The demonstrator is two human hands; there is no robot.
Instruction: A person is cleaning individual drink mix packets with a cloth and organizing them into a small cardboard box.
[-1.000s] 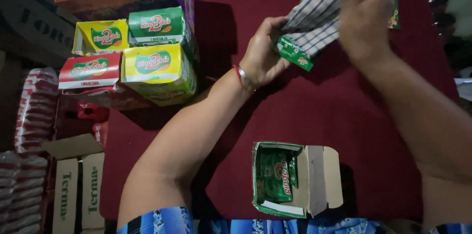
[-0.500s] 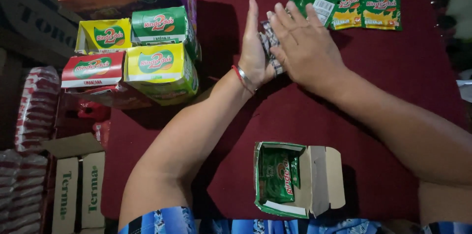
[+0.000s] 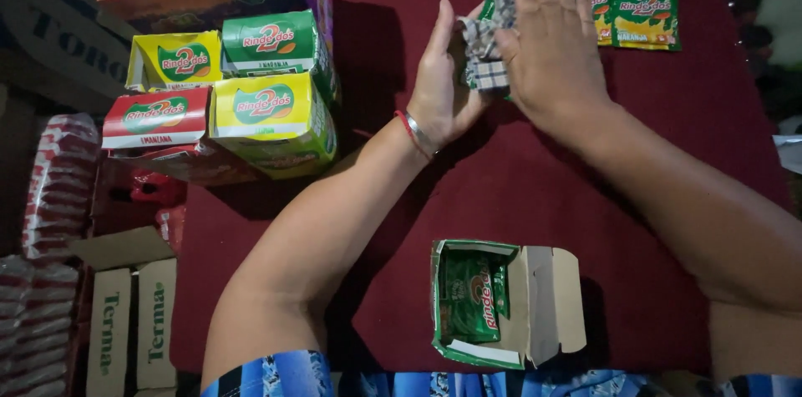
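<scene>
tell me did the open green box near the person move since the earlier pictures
No. The open green box sits in the same spot on the red cloth, near its close edge. Only the hands with the sachet stack shifted, up by the far sachets.

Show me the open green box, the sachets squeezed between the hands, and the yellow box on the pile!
open green box (image 3: pixel 535 301): head view, on its pale inner flap.
stack of sachets (image 3: pixel 487 34): head view, on its checked edge.
yellow box (image 3: pixel 263 105): head view, on its top face.

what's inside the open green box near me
The open green box holds green sachets standing packed together; how many, and anything beneath them, is hidden.
</scene>
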